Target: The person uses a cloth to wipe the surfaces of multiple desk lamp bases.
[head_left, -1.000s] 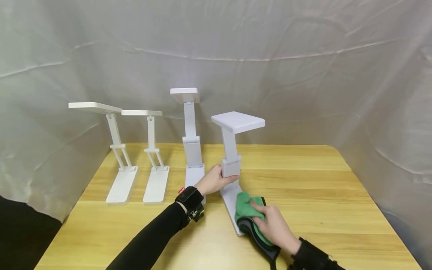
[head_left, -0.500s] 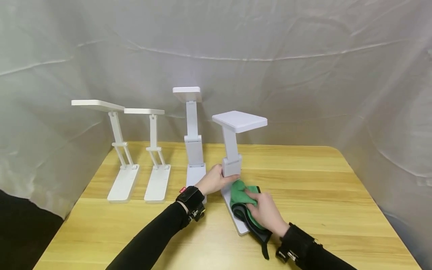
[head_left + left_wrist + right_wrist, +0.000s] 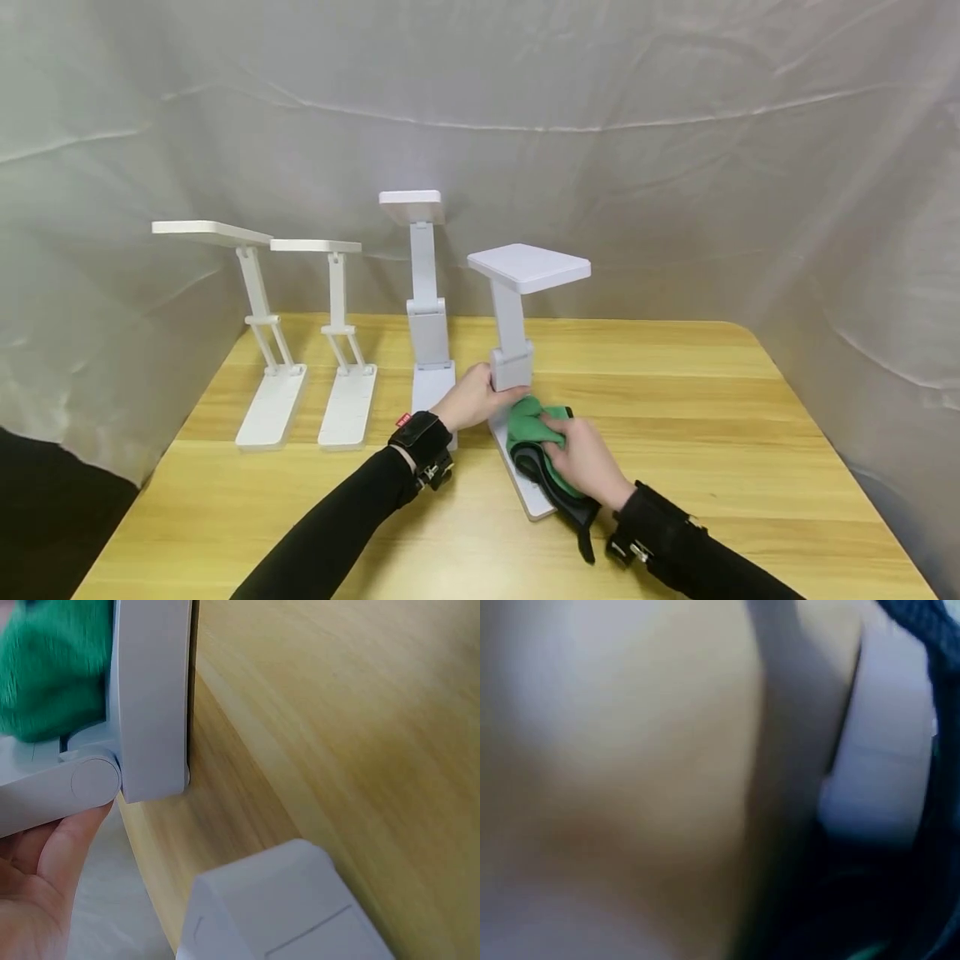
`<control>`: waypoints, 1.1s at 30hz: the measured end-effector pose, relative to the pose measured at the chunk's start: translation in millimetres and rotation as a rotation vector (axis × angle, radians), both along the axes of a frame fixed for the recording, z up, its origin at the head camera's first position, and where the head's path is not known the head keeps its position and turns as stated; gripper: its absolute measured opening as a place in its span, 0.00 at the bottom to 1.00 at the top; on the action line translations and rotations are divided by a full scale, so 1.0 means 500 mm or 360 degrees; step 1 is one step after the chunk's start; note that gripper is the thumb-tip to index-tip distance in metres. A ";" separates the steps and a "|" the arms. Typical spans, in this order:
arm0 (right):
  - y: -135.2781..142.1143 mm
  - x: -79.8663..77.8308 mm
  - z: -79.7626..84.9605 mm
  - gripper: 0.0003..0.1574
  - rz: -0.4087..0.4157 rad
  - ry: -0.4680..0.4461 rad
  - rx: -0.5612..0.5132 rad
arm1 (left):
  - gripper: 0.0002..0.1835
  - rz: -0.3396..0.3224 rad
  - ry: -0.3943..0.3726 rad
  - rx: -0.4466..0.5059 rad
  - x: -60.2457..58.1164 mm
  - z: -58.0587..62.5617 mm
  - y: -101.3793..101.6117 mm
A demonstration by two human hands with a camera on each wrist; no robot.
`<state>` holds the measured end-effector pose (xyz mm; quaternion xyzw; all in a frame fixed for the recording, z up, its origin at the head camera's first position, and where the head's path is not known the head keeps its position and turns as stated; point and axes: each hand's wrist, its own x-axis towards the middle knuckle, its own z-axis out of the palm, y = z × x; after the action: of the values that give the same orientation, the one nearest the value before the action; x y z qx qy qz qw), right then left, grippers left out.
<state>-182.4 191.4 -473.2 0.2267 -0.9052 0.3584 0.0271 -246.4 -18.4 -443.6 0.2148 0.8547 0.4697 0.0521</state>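
A white folding desk lamp stands unfolded at the table's middle. My left hand grips its lower arm close to the hinge; in the left wrist view the thumb lies under that arm. Bunched in my right hand is a green cloth with a dark grey back, which rests on the lamp's base. A loose end hangs toward the front. The left wrist view has the cloth against the base by the hinge. Blur hides most of the right wrist view, though a pale strip of base shows.
Directly left of the held lamp stands another white lamp, its base partly behind my left hand. Two more slim white lamps stand farther left. A grey curtain hangs behind the wooden table.
My right hand has slid the cloth up the lamp's base, away from me toward the hinge. My left hand keeps its grip, and the lamps stay put.
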 end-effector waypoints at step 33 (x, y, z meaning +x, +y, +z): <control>0.044 0.090 0.025 0.27 0.0202 0.0000 0.0168 | 0.20 0.0013 -0.0051 -0.0003 0.005 0.002 0.003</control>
<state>-137.2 213.3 -460.8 0.2848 -0.9066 0.3112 -0.0075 -243.8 -16.6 -442.4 0.2038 0.8550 0.4726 0.0641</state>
